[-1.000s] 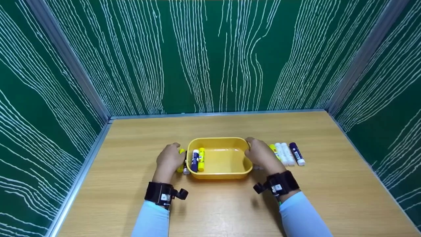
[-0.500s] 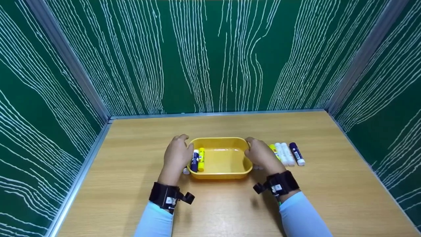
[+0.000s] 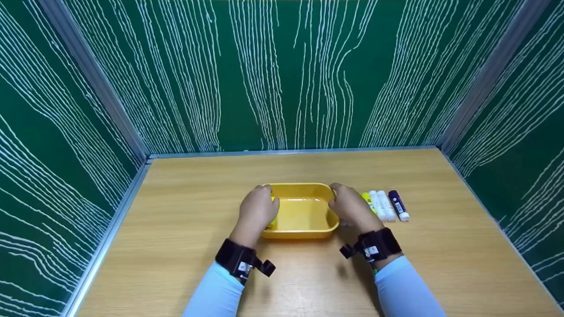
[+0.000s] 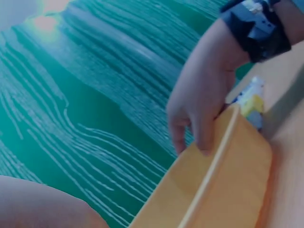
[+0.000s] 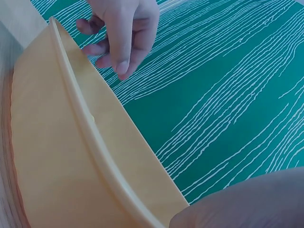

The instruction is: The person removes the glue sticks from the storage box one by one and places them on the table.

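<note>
A yellow plastic tray [image 3: 304, 232] stands in the middle of the table. My left hand [image 3: 259, 210] reaches over its left end, with the fingers inside. In the right wrist view that left hand [image 5: 126, 35] has loosely bent fingers and nothing visible between them. A yellow glue stick [image 3: 273, 222] shows partly past the hand, lying in the tray; the navy glue stick beside it is now covered. My right hand [image 3: 352, 209] grips the tray's right rim. In the left wrist view, the right hand's thumb [image 4: 204, 135] lies inside the rim.
Right of the tray lies a row of glue sticks: a yellow one [image 3: 366, 199], white ones [image 3: 386, 205] and a navy one [image 3: 398, 205]. White ends [image 3: 347, 223] peek out under my right hand. Green walls with white lines [image 3: 304, 75] enclose the wooden table [image 3: 299, 273].
My left hand has moved right, from the yellow and black glue sticks outside the tray to over its left end. It now hides the navy glue stick. My right hand has stayed put.
</note>
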Motion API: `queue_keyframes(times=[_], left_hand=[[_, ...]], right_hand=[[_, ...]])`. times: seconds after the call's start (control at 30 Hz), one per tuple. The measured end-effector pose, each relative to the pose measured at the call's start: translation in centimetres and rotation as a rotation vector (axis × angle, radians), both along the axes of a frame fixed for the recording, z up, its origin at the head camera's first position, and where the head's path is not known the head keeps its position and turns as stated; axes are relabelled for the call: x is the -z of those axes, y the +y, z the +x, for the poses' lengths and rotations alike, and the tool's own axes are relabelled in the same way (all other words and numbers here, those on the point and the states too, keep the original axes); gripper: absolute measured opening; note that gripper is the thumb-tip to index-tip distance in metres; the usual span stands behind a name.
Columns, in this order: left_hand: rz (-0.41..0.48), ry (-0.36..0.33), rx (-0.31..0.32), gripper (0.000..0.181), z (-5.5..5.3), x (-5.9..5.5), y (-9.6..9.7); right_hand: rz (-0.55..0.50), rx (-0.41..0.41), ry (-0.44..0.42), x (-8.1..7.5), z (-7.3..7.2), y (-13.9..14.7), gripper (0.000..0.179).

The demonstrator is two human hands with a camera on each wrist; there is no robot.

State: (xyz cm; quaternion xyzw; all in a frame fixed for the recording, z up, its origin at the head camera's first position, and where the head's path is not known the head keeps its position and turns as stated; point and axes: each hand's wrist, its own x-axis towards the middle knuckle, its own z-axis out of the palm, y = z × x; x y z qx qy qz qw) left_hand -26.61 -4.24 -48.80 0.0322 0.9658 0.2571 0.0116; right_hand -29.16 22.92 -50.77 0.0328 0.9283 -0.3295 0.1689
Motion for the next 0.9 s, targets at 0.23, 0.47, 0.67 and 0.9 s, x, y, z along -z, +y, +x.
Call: queue_keyframes(times=[0.23,0.47,0.67,0.9], left_hand=[[-0.124,-0.04,0.057,0.023,-0.9,0.6,1.6],[-0.197,-0.047,0.061,0.018,-1.5,1.3,1.9],[-0.207,0.026,0.063,0.015,-1.7,1.8,1.8],[-0.195,0.01,0.086,0.017,-1.8,2.0,1.8]], right_hand=[[-0.016,0.024,-0.043,-0.2,0.0,0.1,0.065],[-0.042,0.018,-0.038,-0.1,0.0,0.1,0.067],[0.041,-0.044,0.075,0.3,0.1,0.2,0.062],[0.014,-0.028,0.056,0.4,0.1,0.3,0.062]])
